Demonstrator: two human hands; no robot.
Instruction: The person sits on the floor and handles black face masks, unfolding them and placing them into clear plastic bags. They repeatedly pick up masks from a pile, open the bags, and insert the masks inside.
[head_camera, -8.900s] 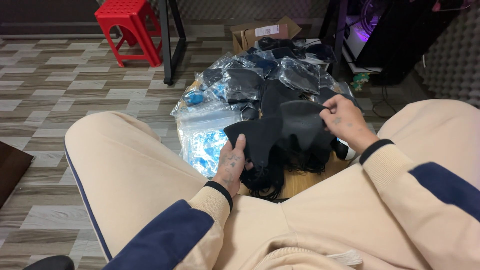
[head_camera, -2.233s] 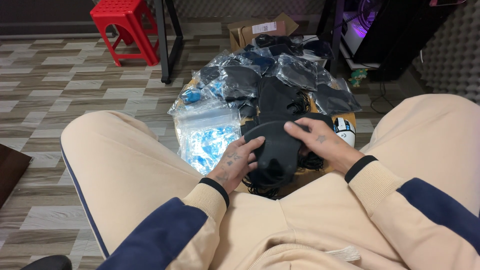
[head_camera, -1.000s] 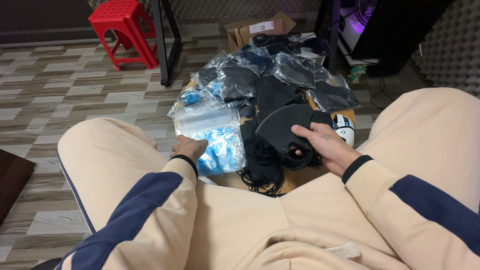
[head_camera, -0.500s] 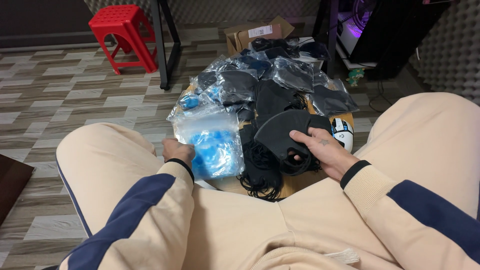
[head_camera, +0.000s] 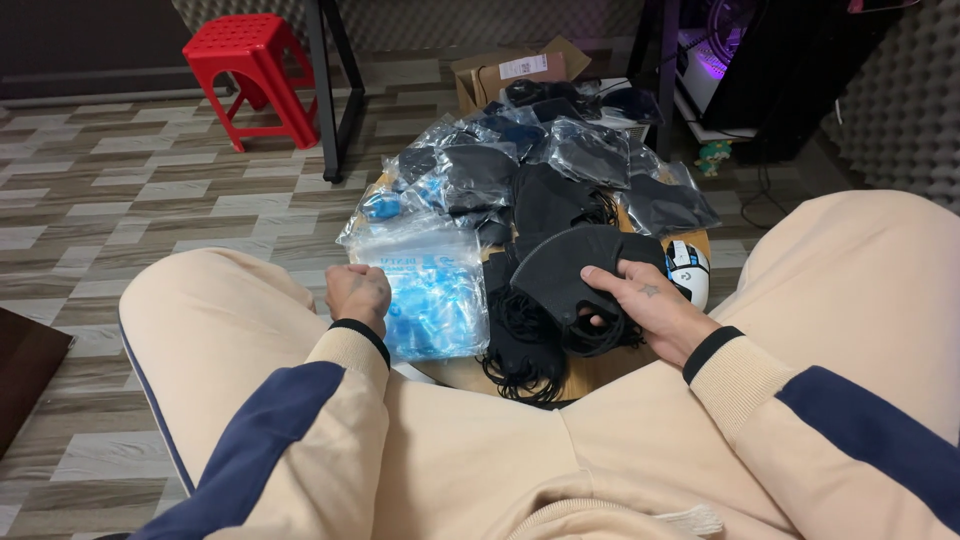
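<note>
Between the knees, on a low round board (head_camera: 590, 368), the right hand (head_camera: 650, 310) keeps its grip closed on a black face mask (head_camera: 575, 275), lifted just above the loose black pile so it stays separate. Near the board's left edge, the left hand (head_camera: 357, 295) pinches a clear bag of blue masks (head_camera: 435, 295), pinning it.

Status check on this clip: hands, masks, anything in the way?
Right hand gripping a black mask. Left hand closed on the clear bag of blue masks. Loose black masks piled underneath; nothing blocking.
</note>
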